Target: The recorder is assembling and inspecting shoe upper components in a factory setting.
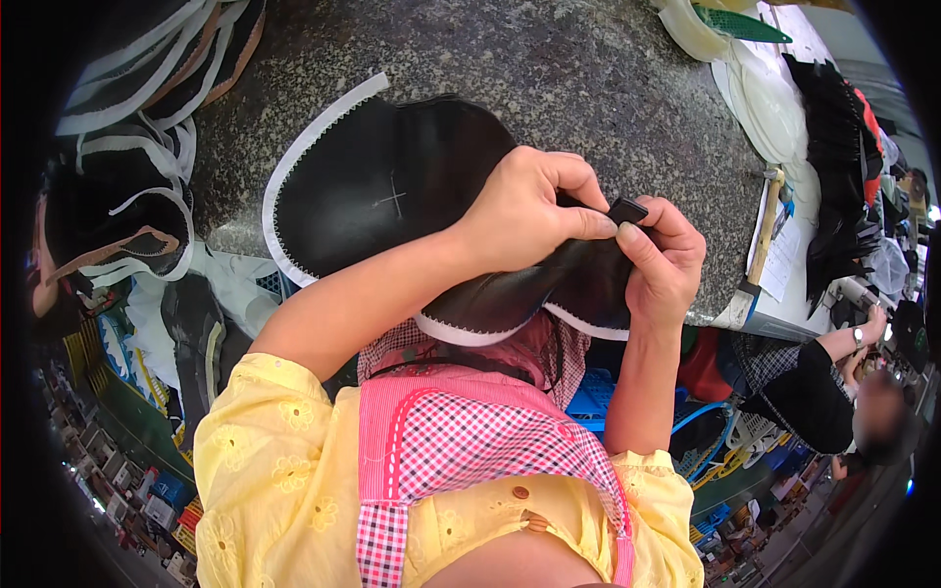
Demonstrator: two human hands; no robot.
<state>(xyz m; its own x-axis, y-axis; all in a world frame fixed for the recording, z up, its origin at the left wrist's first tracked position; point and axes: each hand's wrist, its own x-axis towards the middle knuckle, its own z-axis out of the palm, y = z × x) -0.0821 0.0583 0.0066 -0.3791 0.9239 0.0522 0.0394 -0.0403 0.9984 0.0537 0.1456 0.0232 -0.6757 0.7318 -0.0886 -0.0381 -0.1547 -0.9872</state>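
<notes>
A black leather-like piece [343,206] with white zigzag-stitched edging lies over the front of the speckled table [588,78]; a pale cross is marked on its left part. My left hand [534,208] reaches across it, thumb and fingers pinched on the piece's right part. Close beside it, my right hand [668,257] is closed too, its thumb and forefinger on a small folded black flap [627,211] that stands up between the hands. The fingertips of both hands almost meet there. Whether the flap belongs to the same piece cannot be made out.
Strips and pieces with white edging [147,186] hang at the left edge. White curved pieces [765,98], a clipboard with paper [774,245] and a heap of black pieces [833,176] lie at the right. Another person [814,382] is at the far right. Blue crates [593,397] stand below the table.
</notes>
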